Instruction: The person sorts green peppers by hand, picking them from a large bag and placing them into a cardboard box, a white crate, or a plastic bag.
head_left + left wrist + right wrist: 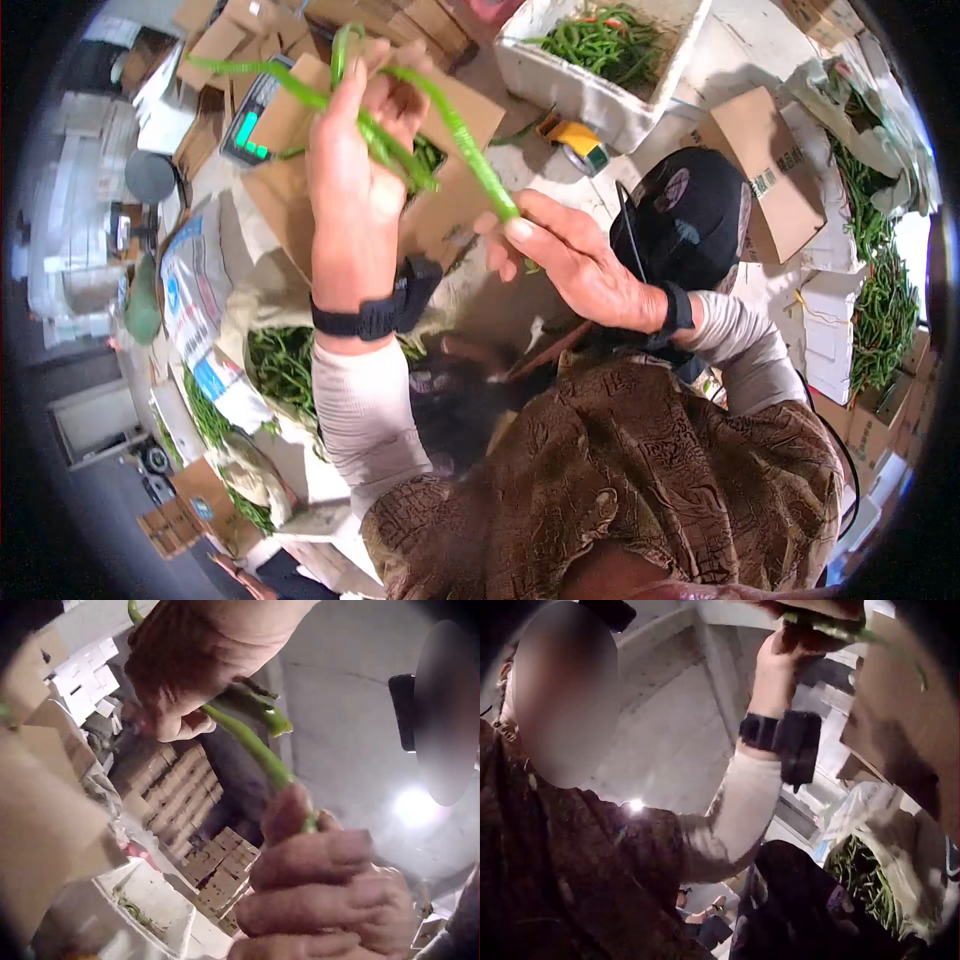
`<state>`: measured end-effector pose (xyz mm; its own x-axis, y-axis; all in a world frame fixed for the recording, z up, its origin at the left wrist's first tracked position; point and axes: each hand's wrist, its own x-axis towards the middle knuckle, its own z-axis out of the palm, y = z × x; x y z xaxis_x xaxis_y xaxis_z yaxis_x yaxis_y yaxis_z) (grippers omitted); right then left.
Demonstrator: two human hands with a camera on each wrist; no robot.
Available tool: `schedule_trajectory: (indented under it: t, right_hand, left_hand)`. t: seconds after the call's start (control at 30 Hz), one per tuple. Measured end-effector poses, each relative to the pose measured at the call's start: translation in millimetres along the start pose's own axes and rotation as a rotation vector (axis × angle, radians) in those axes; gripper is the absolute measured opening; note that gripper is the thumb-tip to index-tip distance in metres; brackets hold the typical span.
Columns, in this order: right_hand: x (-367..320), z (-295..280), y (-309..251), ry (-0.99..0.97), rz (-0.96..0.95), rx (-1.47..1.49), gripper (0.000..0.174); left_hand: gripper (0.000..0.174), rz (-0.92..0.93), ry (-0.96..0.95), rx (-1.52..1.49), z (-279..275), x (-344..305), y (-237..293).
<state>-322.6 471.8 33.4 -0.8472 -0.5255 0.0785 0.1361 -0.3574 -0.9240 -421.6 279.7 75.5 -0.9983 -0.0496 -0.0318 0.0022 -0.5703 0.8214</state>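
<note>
Several long green chili peppers [305, 92] lie in my raised left hand [350, 165], caught between thumb and fingers and sticking out on both sides. My right hand [572, 255] pinches the lower end of one long chili pepper [462, 140], whose other end reaches up to the left hand. In the left wrist view that pepper [251, 750] spans between the left hand [202, 664] and the curled fingers of the right hand [315, 889]. The right wrist view has the left hand [810, 637] at its top, blurred, with green peppers in its grip. Beneath the left hand stands an open cardboard box [455, 205].
A scale with a lit green display [248, 128] stands left of the box. Beyond are a white foam box [520, 60] of peppers and a yellow tape dispenser [572, 138]. A sack of peppers [285, 365] sits at lower left, more peppers [880, 320] at right.
</note>
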Motion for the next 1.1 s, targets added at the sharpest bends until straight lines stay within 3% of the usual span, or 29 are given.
schedule_trajectory:
  t: [0.03, 0.1, 0.13, 0.17, 0.2, 0.27, 0.3, 0.4, 0.43, 0.5, 0.63, 0.73, 0.8, 0.83, 0.87, 0.93, 0.97, 1.0, 1.03, 1.1]
  right_hand:
    - [-2, -2, -4, 0.054, -0.088, 0.051, 0.026]
    - [1, -10, -16, 0.157, -0.250, 0.120, 0.025]
    - [8, -17, -19, 0.230, -0.302, 0.183, 0.025]
    - [15, -24, -23, 0.316, -0.333, 0.192, 0.025]
    - [21, -30, -27, 0.406, -0.365, 0.201, 0.025]
    - [24, -47, -30, 0.504, -0.347, 0.171, 0.027]
    - [26, -54, -28, 0.528, -0.336, 0.232, 0.028]
    - [28, -67, -22, 0.571, -0.312, 0.306, 0.030]
    - [29, -71, -17, 0.554, -0.286, 0.287, 0.030]
    - [28, -73, -14, 0.497, -0.248, 0.277, 0.030]
    - [28, -64, -15, 0.462, -0.214, 0.170, 0.030]
    - [26, -58, -14, 0.425, -0.246, 0.108, 0.030]
    - [29, -59, 1, 0.469, -0.285, 0.020, 0.029]
    - [30, -63, 6, 0.480, -0.276, -0.082, 0.029]
    - [30, -64, 9, 0.482, -0.260, -0.183, 0.028]
    - [29, -60, 9, 0.437, -0.119, -0.192, 0.025]
    - [28, -51, 10, 0.472, -0.157, -0.212, 0.023]
    - [27, -42, 6, 0.507, -0.196, -0.230, 0.021]
    - [23, -39, -2, 0.475, -0.061, -0.192, 0.020]
    - [27, -35, 5, 0.394, -0.175, -0.228, 0.019]
  left_hand:
    - [0.031, 0.006, -0.096, -0.015, 18, 22, 1]
    - [0.051, -0.025, -0.223, 0.165, 59, 73, 0]
    - [0.053, -0.047, -0.152, 0.249, 80, 98, -9]
    - [0.029, -0.115, -0.166, 0.219, 103, 99, -17]
    - [0.036, -0.076, -0.281, 0.240, 97, 143, -43]
    - [0.055, -0.005, -0.206, 0.562, 113, 157, -52]
    - [0.053, -0.119, -0.335, 0.440, 113, 163, -50]
    - [0.049, -0.182, -0.458, 0.219, 119, 126, -59]
    - [0.049, -0.183, -0.462, 0.228, 113, 113, -59]
    - [0.046, -0.192, -0.425, 0.569, 95, 86, -60]
    - [0.045, -0.308, -0.301, 0.507, 71, 29, -66]
    - [0.047, -0.264, -0.234, 0.579, 54, -3, -76]
    - [0.048, -0.021, -0.264, 0.841, 51, -21, -77]
    - [0.044, -0.197, -0.232, 0.858, 60, -37, -72]
    - [0.044, -0.197, -0.214, 0.853, 55, -41, -78]
    - [0.055, 0.075, -0.357, 1.216, 36, -50, -92]
    - [0.068, 0.011, -0.293, 1.244, 40, -60, -96]
    - [0.067, 0.428, -0.322, 1.242, 36, -68, -106]
    - [0.065, 0.419, -0.302, 1.195, 30, -76, -108]
    - [0.063, 0.413, -0.264, 1.150, 27, -86, -91]
